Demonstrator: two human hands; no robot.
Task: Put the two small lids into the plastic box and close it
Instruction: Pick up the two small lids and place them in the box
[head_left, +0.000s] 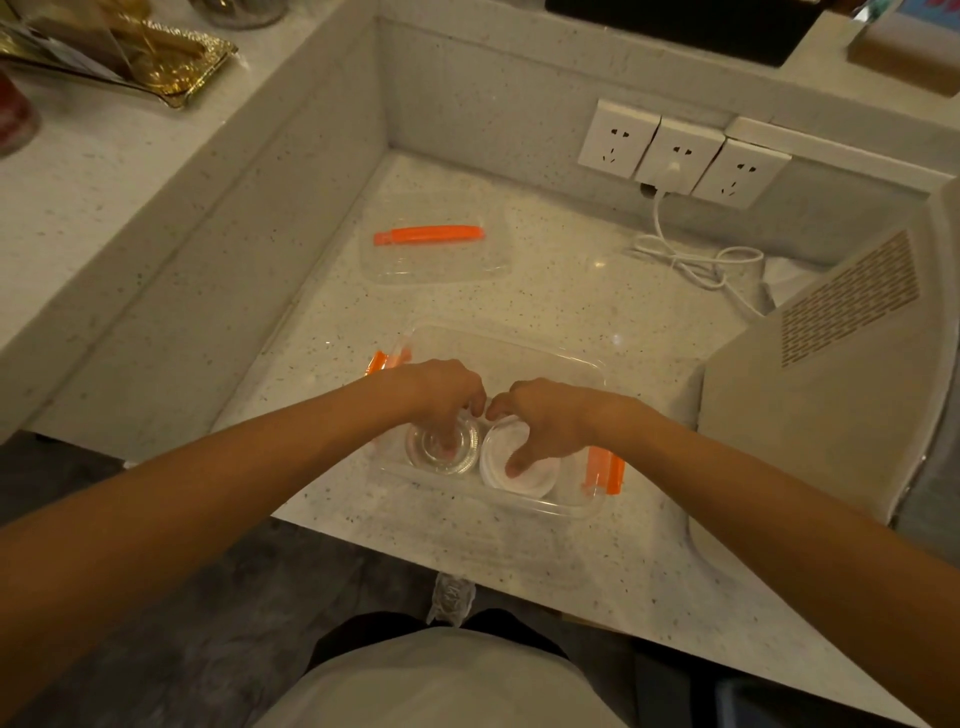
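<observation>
A clear plastic box (545, 353) with orange side clips stands open on the speckled counter in front of me. Inside it, at the near side, lie a clear round lid (415, 449) on the left and a white round lid (540, 480) on the right. My left hand (447, 395) reaches down into the box with its fingers on the clear lid. My right hand (545, 421) grips the white lid, thumb pressed on its top. The box's flat clear cover (436, 260), with one orange clip, lies farther back on the counter.
A beige appliance (810, 415) stands close on the right. Three white wall sockets (680, 153) sit at the back, with a white cable (691, 260) coiled on the counter. A raised ledge on the left carries a gold tray (171, 67). The counter's front edge is near my body.
</observation>
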